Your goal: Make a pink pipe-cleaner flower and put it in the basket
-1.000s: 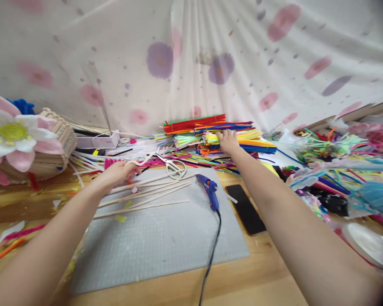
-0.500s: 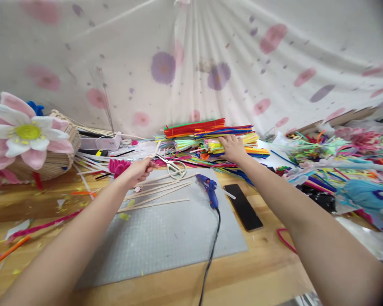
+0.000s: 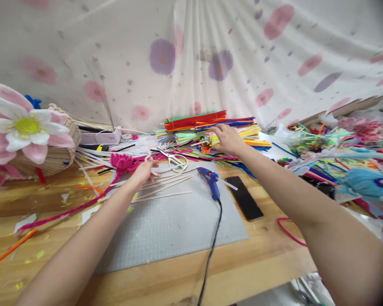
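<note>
My right hand (image 3: 228,139) reaches over a pile of pipe cleaners (image 3: 252,131) at the back of the table. Its fingers are spread and rest at the yellow and pale bundles; the hand partly covers them. My left hand (image 3: 147,171) hovers above the left end of several thin pale sticks (image 3: 166,185), its fingers loosely apart. Scissors (image 3: 178,162) with pale handles lie just to its right. A magenta fuzzy piece (image 3: 121,162) lies beside its wrist, with a long magenta strand (image 3: 73,210) running down to the left.
A blue glue gun (image 3: 210,182) with a black cord lies on a grey cutting mat (image 3: 178,229). Right of it is a black phone (image 3: 244,199). A large pink and white flower (image 3: 27,125) stands at left. Craft materials (image 3: 325,140) crowd the right. A patterned cloth (image 3: 191,55) hangs behind.
My left hand has moved down and left, away from the scissors, and its fingers have loosened. My right hand has shifted slightly left and up over the pipe cleaners. The view has tilted slightly.
</note>
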Action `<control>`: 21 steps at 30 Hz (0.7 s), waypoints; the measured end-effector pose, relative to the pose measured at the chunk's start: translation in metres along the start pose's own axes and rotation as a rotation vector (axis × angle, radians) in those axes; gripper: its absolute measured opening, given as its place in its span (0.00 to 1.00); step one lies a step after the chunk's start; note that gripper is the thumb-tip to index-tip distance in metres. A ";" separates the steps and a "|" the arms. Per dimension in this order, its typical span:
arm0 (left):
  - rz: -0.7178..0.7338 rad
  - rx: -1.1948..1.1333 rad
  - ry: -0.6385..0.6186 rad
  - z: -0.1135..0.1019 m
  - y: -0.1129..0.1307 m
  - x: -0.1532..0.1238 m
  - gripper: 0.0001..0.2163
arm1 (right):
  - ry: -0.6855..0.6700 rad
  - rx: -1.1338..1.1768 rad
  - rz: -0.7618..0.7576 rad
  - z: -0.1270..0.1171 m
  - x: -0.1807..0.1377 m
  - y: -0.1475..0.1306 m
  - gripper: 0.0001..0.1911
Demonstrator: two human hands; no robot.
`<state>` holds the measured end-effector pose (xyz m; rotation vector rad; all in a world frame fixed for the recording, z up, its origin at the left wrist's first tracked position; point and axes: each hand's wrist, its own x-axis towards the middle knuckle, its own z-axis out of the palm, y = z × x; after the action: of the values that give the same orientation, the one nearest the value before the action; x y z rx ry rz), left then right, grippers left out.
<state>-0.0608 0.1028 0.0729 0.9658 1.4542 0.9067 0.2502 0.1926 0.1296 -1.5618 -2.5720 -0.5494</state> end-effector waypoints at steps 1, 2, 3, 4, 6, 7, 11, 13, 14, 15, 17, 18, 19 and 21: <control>-0.011 0.009 -0.023 0.003 -0.003 -0.003 0.18 | -0.012 0.026 -0.031 -0.004 0.001 -0.003 0.31; -0.024 0.014 -0.050 0.006 -0.005 -0.006 0.18 | -0.036 0.050 -0.063 -0.007 0.001 -0.006 0.31; -0.037 0.022 -0.074 0.008 -0.007 -0.009 0.19 | -0.069 0.070 -0.093 -0.009 0.001 -0.007 0.30; -0.051 0.032 -0.097 0.010 -0.009 -0.011 0.19 | -0.106 0.085 -0.120 -0.010 0.000 -0.008 0.30; -0.075 0.058 -0.132 0.012 -0.014 -0.015 0.19 | -0.167 0.101 -0.147 -0.011 -0.003 -0.008 0.29; -0.089 0.072 -0.137 0.013 -0.016 -0.016 0.19 | -0.182 0.108 -0.151 -0.013 -0.005 -0.008 0.29; -0.136 0.115 -0.103 0.013 -0.026 -0.021 0.18 | -0.129 0.165 -0.134 -0.031 -0.012 -0.013 0.23; -0.131 0.153 -0.104 0.011 -0.033 -0.024 0.18 | -0.139 0.232 -0.120 -0.042 -0.014 -0.020 0.18; -0.107 0.184 -0.103 0.011 -0.037 -0.025 0.18 | -0.175 0.278 -0.113 -0.046 -0.015 -0.025 0.16; -0.064 0.219 -0.094 0.010 -0.042 -0.027 0.18 | -0.224 0.326 -0.102 -0.048 -0.016 -0.029 0.14; 0.053 0.269 -0.061 0.010 -0.050 -0.030 0.19 | -0.329 0.414 -0.041 -0.043 -0.020 -0.034 0.11; 0.100 0.271 -0.049 0.010 -0.054 -0.032 0.19 | -0.371 0.453 0.018 -0.037 -0.024 -0.035 0.10; 0.125 0.257 -0.047 0.011 -0.056 -0.035 0.20 | -0.404 0.494 0.096 -0.029 -0.029 -0.034 0.11; 0.115 0.206 -0.080 0.013 -0.059 -0.040 0.21 | -0.462 0.620 0.262 -0.011 -0.046 -0.030 0.15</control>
<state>-0.0505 0.0441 0.0321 1.2351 1.4557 0.8019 0.2446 0.1377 0.1210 -1.8645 -2.3783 0.6448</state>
